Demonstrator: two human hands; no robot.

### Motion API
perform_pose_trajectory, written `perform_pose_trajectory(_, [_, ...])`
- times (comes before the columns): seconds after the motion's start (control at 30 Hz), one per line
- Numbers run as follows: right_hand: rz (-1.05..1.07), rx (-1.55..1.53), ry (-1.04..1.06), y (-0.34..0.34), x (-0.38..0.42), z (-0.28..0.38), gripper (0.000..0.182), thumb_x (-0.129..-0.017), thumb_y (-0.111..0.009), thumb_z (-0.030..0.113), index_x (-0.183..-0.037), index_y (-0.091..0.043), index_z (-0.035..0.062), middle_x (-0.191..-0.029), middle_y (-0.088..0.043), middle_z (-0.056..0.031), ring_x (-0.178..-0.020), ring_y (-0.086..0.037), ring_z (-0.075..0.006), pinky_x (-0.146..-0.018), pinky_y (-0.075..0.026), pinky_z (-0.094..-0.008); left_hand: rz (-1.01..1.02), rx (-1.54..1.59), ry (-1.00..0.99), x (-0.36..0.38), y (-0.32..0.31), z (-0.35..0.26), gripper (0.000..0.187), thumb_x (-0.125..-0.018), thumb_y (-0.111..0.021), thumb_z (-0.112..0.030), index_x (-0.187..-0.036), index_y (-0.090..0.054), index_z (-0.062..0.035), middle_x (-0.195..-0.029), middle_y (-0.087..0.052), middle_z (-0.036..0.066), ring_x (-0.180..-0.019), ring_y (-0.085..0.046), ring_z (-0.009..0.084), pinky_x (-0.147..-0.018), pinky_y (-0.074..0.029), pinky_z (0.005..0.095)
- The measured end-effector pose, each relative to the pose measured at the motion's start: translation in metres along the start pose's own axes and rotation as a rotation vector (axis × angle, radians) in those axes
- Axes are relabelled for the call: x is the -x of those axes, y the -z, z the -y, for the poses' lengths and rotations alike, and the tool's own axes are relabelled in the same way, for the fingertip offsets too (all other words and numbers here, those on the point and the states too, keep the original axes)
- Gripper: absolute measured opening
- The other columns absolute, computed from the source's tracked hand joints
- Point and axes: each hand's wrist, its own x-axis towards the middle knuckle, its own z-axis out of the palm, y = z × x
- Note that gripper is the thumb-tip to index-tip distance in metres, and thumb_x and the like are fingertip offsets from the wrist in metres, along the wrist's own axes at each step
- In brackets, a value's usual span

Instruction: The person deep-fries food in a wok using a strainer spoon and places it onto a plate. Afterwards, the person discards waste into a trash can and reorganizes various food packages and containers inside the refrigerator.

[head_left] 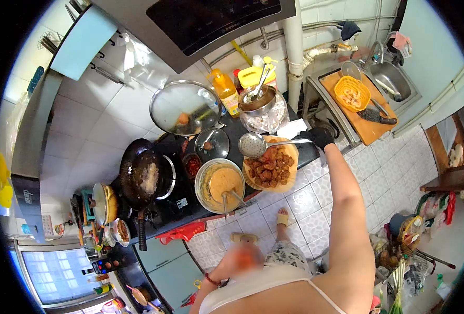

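Observation:
My right hand (321, 137), in a black glove, is closed around the handle of a skimmer (252, 145). The skimmer's perforated head hangs over the left edge of a plate lined with pale paper (293, 157), which holds brown fried pieces (268, 170). My left hand (225, 267) is low, close to my body, with a red bracelet at the wrist; a blurred patch covers its fingers. Left of the plate, a metal bowl of orange batter (222, 178) has metal utensil handles (232, 198) leaning out. Further left, a black wok (130, 180) holds pale pieces (149, 178).
Glass lids (185, 107) and a bowl of red sauce (191, 165) stand behind the batter. Bottles (224, 89) line the wall. At right, a yellow basket (352, 93) and a knife (378, 118) rest on a cutting board (370, 136) beside the sink. The wok's handle (142, 230) projects over the counter edge.

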Motion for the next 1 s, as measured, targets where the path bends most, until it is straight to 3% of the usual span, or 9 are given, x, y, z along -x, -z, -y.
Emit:
perform_pose_trajectory(0.03, [0.046, 0.017, -0.037, 0.006, -0.002, 0.008, 0.056, -0.080, -0.053, 0.062, -0.089, -0.071, 0.0091, -0.096, -0.067, -0.0167, -0.092, -0.062, -0.0351, -0.084, -0.046, -0.0433, -0.039, -0.001, -0.037, -0.003, -0.005, -0.008, 0.042, -0.084, -0.063, -0.026, -0.118, -0.052, -0.0034, -0.113, -0.055, 0.010, -0.106, -0.053, 0.0217, -0.091, -0.042, 0.0349])
perform_pose_trajectory(0.13, [0.104, 0.161, -0.047, 0.001, -0.022, 0.013, 0.059, -0.081, -0.050, 0.064, -0.087, -0.071, 0.0084, -0.098, -0.066, -0.0166, -0.092, -0.062, -0.0346, -0.083, -0.046, -0.0443, -0.053, 0.056, 0.033, -0.005, -0.009, -0.027, 0.057, -0.092, -0.048, -0.051, -0.120, -0.048, -0.0010, -0.105, -0.057, 0.011, -0.097, -0.057, 0.0234, -0.085, -0.047, 0.0378])
perform_pose_trajectory(0.23, [0.070, 0.161, -0.056, -0.016, -0.039, 0.001, 0.061, -0.082, -0.049, 0.064, -0.089, -0.071, 0.0079, -0.096, -0.067, -0.0171, -0.092, -0.062, -0.0357, -0.084, -0.045, -0.0445, -0.040, 0.052, 0.088, -0.002, -0.007, -0.024, 0.063, -0.091, -0.049, -0.053, -0.126, -0.043, -0.0011, -0.112, -0.055, 0.013, -0.101, -0.057, 0.0250, -0.089, -0.046, 0.0395])
perform_pose_trajectory(0.37, [0.144, -0.040, -0.207, 0.009, -0.026, 0.017, 0.059, -0.085, -0.047, 0.060, -0.102, -0.069, 0.0076, -0.107, -0.065, -0.0178, -0.102, -0.060, -0.0344, -0.092, -0.042, -0.0424, -0.012, -0.030, 0.100, 0.001, -0.001, -0.017, 0.063, -0.091, -0.050, -0.050, -0.130, -0.040, -0.0020, -0.120, -0.054, 0.014, -0.107, -0.056, 0.0257, -0.092, -0.046, 0.0402])
perform_pose_trajectory(0.5, [-0.190, 0.036, 0.087, 0.001, -0.012, -0.012, 0.051, -0.093, -0.037, 0.044, -0.128, -0.052, 0.0104, -0.125, -0.054, -0.0229, -0.117, -0.051, -0.0371, -0.100, -0.038, -0.0449, 0.014, 0.041, 0.101, 0.001, 0.003, -0.013, 0.058, -0.092, -0.053, -0.043, -0.131, -0.040, -0.0031, -0.121, -0.054, 0.013, -0.108, -0.056, 0.0240, -0.093, -0.046, 0.0393])
perform_pose_trajectory(0.67, [-0.120, 0.092, 0.297, -0.020, -0.008, -0.069, 0.043, -0.095, -0.038, 0.028, -0.130, -0.049, 0.0068, -0.129, -0.051, -0.0238, -0.120, -0.048, -0.0384, -0.103, -0.035, -0.0431, 0.163, 0.085, 0.049, -0.011, 0.012, -0.011, 0.050, -0.089, -0.060, -0.027, -0.129, -0.041, -0.0040, -0.122, -0.054, 0.011, -0.109, -0.056, 0.0223, -0.094, -0.046, 0.0380])
perform_pose_trajectory(0.73, [-0.220, -0.101, 0.292, 0.014, 0.029, -0.038, 0.041, -0.092, -0.042, 0.020, -0.131, -0.049, 0.0078, -0.130, -0.050, -0.0222, -0.120, -0.048, -0.0366, -0.102, -0.037, -0.0424, 0.248, 0.098, 0.006, -0.019, 0.015, -0.016, 0.049, -0.087, -0.062, -0.020, -0.129, -0.041, -0.0042, -0.121, -0.054, 0.011, -0.108, -0.056, 0.0219, -0.094, -0.046, 0.0373])
perform_pose_trajectory(0.87, [-0.265, 0.165, 0.483, 0.047, 0.088, -0.014, 0.040, -0.088, -0.051, 0.015, -0.127, -0.051, 0.0051, -0.130, -0.051, -0.0215, -0.119, -0.049, -0.0368, -0.101, -0.039, -0.0423, 0.395, 0.164, -0.025, -0.042, 0.006, -0.039, 0.043, -0.082, -0.066, -0.007, -0.121, -0.049, -0.0038, -0.116, -0.056, 0.008, -0.106, -0.056, 0.0205, -0.093, -0.046, 0.0349])
perform_pose_trajectory(1.0, [-0.282, -0.256, 0.299, 0.029, 0.138, -0.003, 0.035, -0.097, -0.046, 0.023, -0.126, -0.052, 0.0041, -0.131, -0.051, -0.0173, -0.118, -0.051, -0.0306, -0.101, -0.039, -0.0373, 0.561, 0.094, -0.211, -0.064, -0.011, -0.036, 0.032, -0.080, -0.068, -0.008, -0.111, -0.057, -0.0051, -0.116, -0.054, 0.007, -0.108, -0.054, 0.0199, -0.092, -0.045, 0.0334])
